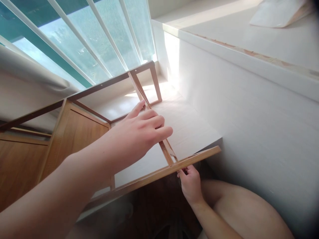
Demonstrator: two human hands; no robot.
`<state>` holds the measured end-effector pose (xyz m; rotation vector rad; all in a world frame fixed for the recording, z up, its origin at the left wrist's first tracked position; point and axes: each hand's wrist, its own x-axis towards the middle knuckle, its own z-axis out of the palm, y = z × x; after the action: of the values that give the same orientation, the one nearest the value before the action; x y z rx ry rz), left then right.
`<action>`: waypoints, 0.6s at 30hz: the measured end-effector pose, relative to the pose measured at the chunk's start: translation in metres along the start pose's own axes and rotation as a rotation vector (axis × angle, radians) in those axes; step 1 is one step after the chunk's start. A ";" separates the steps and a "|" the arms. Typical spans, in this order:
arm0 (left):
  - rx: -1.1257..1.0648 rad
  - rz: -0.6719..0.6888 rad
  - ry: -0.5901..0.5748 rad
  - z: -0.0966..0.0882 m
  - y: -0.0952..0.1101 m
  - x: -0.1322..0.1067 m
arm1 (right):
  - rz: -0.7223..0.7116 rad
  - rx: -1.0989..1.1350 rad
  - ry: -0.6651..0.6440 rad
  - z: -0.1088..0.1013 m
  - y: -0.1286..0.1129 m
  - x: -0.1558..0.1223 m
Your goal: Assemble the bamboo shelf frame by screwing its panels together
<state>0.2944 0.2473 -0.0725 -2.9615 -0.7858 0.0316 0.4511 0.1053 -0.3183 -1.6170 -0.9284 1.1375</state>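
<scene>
A wooden shelf frame (pixel 82 116) of thin bamboo-coloured bars lies tilted in front of me, next to a white wall. My left hand (pixel 139 132) reaches over it, fingers curled round a slanted cross bar (pixel 166 151) near the middle. My right hand (pixel 190 182) is below the near edge rail (pixel 199 156), pinching at the spot where the cross bar meets the rail. What the right fingers hold is too small to make out.
A window with white bars (pixel 82 36) fills the upper left. A white ledge (pixel 236 46) runs along the right with a flat pale packet (pixel 276 13) on it. My bare knee (pixel 244 205) is at the lower right. Wooden panels (pixel 20 162) sit at the left.
</scene>
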 end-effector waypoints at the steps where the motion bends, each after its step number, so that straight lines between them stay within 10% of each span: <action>1: -0.010 0.002 0.001 0.000 0.000 0.000 | 0.003 -0.011 0.007 0.000 0.000 0.000; 18: 0.018 -0.025 -0.080 -0.010 0.003 0.003 | 0.037 0.054 -0.054 0.001 0.001 -0.004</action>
<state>0.2990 0.2451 -0.0629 -2.9494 -0.8271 0.1550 0.4494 0.1010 -0.3185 -1.5729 -0.8980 1.2271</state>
